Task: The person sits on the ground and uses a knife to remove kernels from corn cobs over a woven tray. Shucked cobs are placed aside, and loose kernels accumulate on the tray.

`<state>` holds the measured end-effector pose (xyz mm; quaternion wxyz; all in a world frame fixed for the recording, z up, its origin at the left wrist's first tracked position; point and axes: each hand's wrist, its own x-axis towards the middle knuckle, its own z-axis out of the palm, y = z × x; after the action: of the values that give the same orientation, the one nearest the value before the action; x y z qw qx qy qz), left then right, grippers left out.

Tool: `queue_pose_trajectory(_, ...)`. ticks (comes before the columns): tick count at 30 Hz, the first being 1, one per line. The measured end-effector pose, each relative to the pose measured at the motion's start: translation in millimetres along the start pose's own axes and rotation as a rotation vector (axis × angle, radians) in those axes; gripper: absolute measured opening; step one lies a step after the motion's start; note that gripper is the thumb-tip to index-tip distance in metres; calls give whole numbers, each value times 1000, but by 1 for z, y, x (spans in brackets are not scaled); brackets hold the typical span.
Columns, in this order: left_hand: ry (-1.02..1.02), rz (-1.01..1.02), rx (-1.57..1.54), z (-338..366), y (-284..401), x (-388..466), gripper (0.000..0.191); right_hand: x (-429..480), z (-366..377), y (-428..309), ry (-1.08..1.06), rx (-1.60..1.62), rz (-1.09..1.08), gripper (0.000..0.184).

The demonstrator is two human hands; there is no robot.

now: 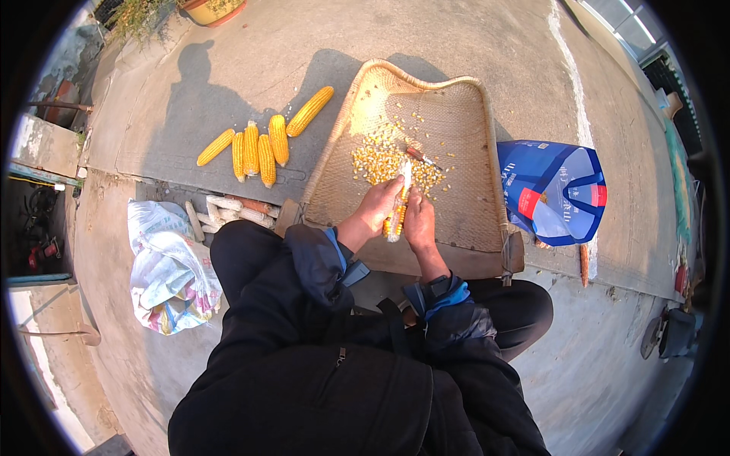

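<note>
Between both hands is a partly shelled corn cob (405, 171), its far end white and bare, with yellow kernel rows towards the near end. My left hand (376, 211) grips its left side, and my right hand (419, 218) closes on it from the right. They are over a woven winnowing basket (467, 211). Loose corn kernels (373, 155) lie in a heap inside it. A small tool with a red handle (416, 153), perhaps a screwdriver, rests on the kernels just beyond the cob. Several full yellow corn ears (251, 148) lie on the ground left of the basket.
Stripped cobs (228, 215) lie by my left knee, beside a crumpled woven plastic sack (171, 262). A blue bag (553, 191) bearing writing lies right of the basket, with a reddish cob (584, 265) near it. A potted plant's pot (214, 11) is at the far left.
</note>
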<state>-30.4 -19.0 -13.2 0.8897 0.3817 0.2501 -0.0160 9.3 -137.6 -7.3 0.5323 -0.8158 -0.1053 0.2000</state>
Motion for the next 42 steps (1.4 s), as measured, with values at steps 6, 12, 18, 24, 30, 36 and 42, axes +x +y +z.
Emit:
queue_pose_trajectory(6, 25, -30, -38, -4, -2, 4, 34, 5, 12, 11, 40, 316, -29, 53)
queue_pose_trajectory(12, 119, -69, -60, -1, 4, 4, 24, 5, 2, -1, -53, 173, 14, 51)
queue_pose_trajectory(18, 49, -57, -94, 3, 8, -4, 23, 1, 0, -8, -23, -7, -100, 49)
queue_pose_trajectory(24, 45, -7, 17, -4, -1, 1, 27, 6, 6, 16, -29, 106, -44, 45)
queue_pose_trajectory(30, 0, -86, -139, -11, 0, 11, 33, 8, 15, 21, -77, 741, 73, 46)
queue_pose_trajectory(36, 53, -165, -151, -19, 9, 17, 40, 2, 6, 0, -156, 725, 206, 53)
queue_pose_trajectory(42, 32, -107, -97, -19, 10, 18, 42, 5, 5, -1, -193, 361, 123, 56)
